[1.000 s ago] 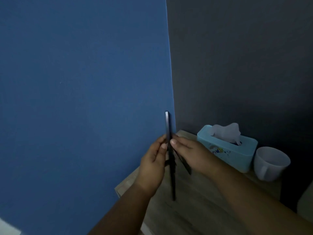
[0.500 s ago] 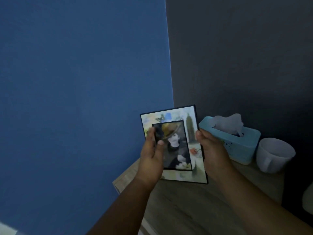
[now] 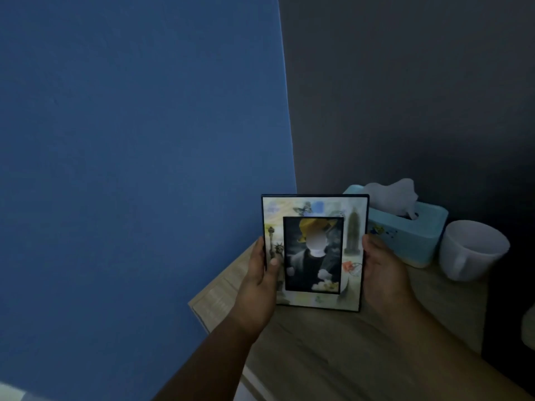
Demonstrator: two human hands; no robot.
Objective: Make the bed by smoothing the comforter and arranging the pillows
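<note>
A picture frame (image 3: 314,209) with a dark rim, a decorated pale border and a portrait photo in the middle stands upright on the wooden bedside table (image 3: 333,348), facing me. My left hand (image 3: 257,287) grips its left edge, thumb on the front. My right hand (image 3: 382,273) holds its right edge. No bed, comforter or pillow shows in this view.
A light blue tissue box (image 3: 405,235) with a tissue sticking up sits behind the frame to the right. A white mug (image 3: 469,250) stands beside it. A blue wall (image 3: 139,169) is on the left, a dark grey wall (image 3: 405,96) behind the table.
The frame has turned from edge-on to facing me squarely. It now stands straighter, and both hands have shifted to its side edges.
</note>
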